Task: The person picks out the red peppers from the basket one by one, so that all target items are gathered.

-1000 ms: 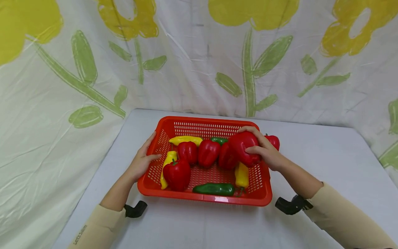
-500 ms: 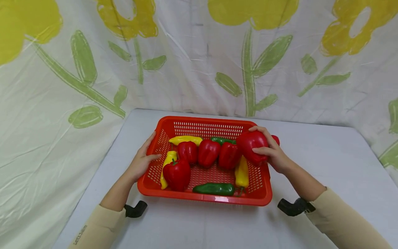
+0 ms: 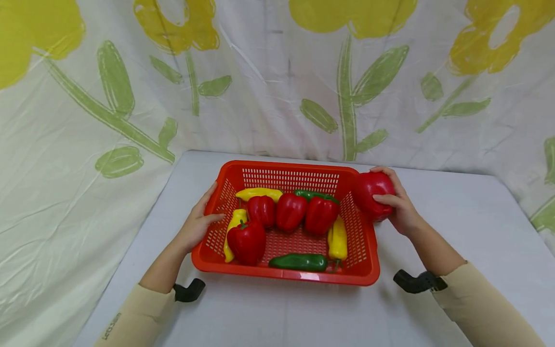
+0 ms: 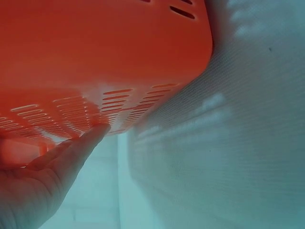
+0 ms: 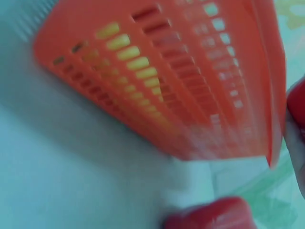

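While the left hand (image 3: 198, 226) pinches a red perforated plastic basket (image 3: 282, 274), the right hand (image 3: 402, 207) grasps a glossy red bell pepper (image 3: 368, 189), apparently mid-transfer; setting it down likely needs clearance.

Got a wrinkly white fabric backdrop (image 3: 260, 115) running across the back and down the left side. Covered in big, painterly yellow flowers (image 3: 353, 17) with green stems (image 3: 345, 96) and chunky leaves (image 3: 383, 74), lol. Also seeing a plain whitish desk (image 3: 442, 207) right in front, lit pretty softly.
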{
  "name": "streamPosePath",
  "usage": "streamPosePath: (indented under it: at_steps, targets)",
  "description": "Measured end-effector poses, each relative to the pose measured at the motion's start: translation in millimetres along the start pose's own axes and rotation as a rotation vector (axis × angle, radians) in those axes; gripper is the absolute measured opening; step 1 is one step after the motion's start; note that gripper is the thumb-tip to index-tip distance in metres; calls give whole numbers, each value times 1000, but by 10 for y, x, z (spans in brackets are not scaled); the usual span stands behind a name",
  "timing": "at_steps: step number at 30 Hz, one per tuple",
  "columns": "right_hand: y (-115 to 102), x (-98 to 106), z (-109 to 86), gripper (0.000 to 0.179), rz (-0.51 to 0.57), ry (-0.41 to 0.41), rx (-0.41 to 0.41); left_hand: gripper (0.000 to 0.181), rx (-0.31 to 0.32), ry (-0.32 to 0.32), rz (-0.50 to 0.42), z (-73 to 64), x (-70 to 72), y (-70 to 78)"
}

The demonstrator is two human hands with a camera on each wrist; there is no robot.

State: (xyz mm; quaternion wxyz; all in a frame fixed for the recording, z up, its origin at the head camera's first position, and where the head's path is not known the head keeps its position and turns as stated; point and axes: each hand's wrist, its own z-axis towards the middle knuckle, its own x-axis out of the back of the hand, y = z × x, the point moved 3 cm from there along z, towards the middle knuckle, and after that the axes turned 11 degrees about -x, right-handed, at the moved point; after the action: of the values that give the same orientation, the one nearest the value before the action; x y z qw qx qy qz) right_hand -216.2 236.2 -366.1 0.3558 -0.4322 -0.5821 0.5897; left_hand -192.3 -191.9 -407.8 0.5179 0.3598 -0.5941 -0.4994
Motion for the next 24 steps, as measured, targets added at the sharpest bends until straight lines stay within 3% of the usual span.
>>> streamPosePath:
  at_steps: [9, 24]
  targets:
    - [37, 321, 8, 47, 139, 66, -3, 75, 3, 5, 19, 7, 15, 5]
    - [106, 715, -38, 51, 180, 156, 38, 76, 7, 6, 27, -6, -5, -1]
